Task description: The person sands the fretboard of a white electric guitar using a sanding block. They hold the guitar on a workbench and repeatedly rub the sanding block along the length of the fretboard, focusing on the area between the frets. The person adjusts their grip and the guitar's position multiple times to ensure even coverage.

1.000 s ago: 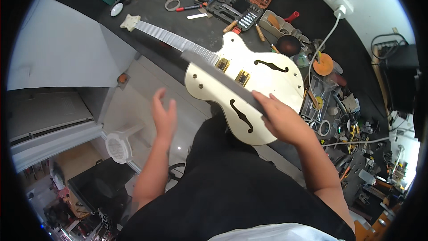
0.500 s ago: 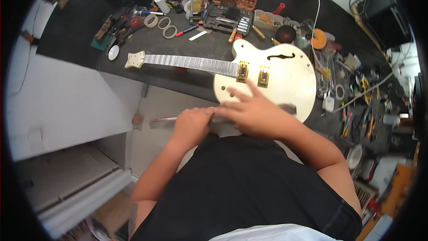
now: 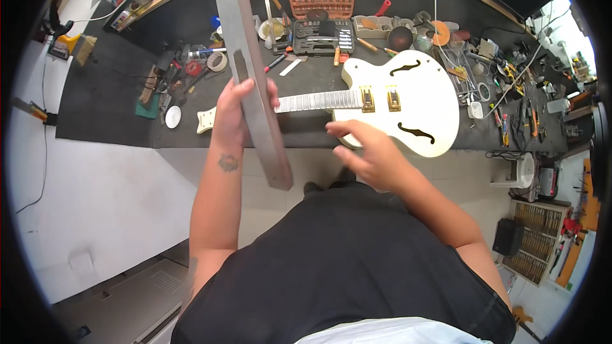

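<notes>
Raised upright in front of me is a long grey metal bar point(image 3: 260, 108) with a slot along it. My left hand point(image 3: 233, 105) is closed around its middle, thumb on the near face and fingertips showing at the far edge. My right hand point(image 3: 373, 153) is open and empty, fingers loosely bent, just over the near edge of a cream hollow-body guitar point(image 3: 427, 105). The guitar lies face up on the dark bench with gold pickups point(image 3: 393, 98) and f-shaped holes. Its neck point(image 3: 312, 101) points left, partly hidden behind the bar, and the headstock point(image 3: 206, 121) shows beyond.
An orange socket set case point(image 3: 320, 3) stands open at the back of the bench. Tape rings point(image 3: 217, 61), a red marker point(image 3: 275, 62) and a small white dish point(image 3: 173, 116) lie to the left. Scattered tools and cables crowd the right. A white stool point(image 3: 519, 172) stands below the bench's right end.
The bar has risen from low by my waist to upright in my left hand. My right hand has come away from beside the left. The guitar appears slightly farther right in view.
</notes>
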The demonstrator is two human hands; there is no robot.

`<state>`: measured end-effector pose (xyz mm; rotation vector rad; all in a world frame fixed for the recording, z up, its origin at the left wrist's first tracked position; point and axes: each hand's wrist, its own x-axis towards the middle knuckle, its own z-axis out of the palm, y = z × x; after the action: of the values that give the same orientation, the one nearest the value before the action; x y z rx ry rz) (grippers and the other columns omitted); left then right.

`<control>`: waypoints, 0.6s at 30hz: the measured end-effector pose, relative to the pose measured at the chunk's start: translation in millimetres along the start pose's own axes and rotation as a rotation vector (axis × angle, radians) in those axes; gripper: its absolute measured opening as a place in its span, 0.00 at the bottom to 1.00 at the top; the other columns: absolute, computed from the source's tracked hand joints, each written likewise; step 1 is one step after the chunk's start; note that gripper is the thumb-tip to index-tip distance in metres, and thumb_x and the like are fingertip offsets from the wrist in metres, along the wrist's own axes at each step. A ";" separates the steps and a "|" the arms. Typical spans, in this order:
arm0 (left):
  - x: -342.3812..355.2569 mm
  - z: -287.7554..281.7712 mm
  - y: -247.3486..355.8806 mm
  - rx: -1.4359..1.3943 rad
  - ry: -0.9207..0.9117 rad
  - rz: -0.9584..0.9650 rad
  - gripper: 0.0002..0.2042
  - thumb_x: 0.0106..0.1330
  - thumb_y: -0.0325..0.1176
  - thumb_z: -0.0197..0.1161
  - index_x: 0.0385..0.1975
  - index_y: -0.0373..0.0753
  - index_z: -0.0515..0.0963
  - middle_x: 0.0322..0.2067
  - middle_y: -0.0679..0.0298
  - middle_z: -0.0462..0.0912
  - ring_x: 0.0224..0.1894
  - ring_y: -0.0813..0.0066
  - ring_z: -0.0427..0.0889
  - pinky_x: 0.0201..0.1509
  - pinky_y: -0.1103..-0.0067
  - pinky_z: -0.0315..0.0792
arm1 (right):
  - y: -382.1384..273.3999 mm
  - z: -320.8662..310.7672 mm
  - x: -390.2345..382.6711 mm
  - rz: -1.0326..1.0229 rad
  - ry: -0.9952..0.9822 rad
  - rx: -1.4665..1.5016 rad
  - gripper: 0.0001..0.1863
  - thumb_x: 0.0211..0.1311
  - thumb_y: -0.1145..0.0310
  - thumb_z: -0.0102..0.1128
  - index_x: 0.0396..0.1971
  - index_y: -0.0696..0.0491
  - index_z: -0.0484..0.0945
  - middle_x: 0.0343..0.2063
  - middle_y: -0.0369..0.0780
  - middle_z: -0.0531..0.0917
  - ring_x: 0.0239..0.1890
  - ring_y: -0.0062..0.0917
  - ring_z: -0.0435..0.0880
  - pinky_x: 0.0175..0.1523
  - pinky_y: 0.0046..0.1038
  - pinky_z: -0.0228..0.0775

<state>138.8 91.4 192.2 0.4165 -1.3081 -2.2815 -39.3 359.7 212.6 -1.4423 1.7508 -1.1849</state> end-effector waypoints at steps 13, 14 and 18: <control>16.6 57.7 9.1 -0.026 0.139 0.188 0.20 0.75 0.31 0.49 0.63 0.30 0.68 0.51 0.46 0.84 0.49 0.55 0.88 0.48 0.64 0.86 | 51.5 6.7 -11.3 0.055 -0.102 0.133 0.22 0.76 0.68 0.63 0.65 0.59 0.75 0.56 0.46 0.86 0.59 0.33 0.85 0.67 0.36 0.75; 18.0 59.4 10.6 -0.029 0.122 0.186 0.20 0.74 0.30 0.49 0.63 0.30 0.68 0.50 0.46 0.84 0.48 0.55 0.88 0.47 0.65 0.86 | 55.2 6.1 -12.4 0.055 -0.098 0.123 0.22 0.76 0.68 0.63 0.64 0.59 0.76 0.56 0.45 0.86 0.59 0.33 0.85 0.66 0.36 0.75; 29.3 52.2 19.7 -0.018 0.055 0.168 0.20 0.74 0.31 0.50 0.63 0.30 0.68 0.46 0.46 0.84 0.44 0.57 0.88 0.45 0.67 0.85 | 70.7 9.2 -15.4 0.102 -0.087 0.098 0.23 0.74 0.65 0.64 0.64 0.58 0.77 0.56 0.46 0.86 0.60 0.35 0.85 0.66 0.38 0.75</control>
<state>94.1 104.8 234.4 0.3472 -1.2456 -2.1265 -59.6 373.7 144.0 -1.3126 1.6635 -1.1219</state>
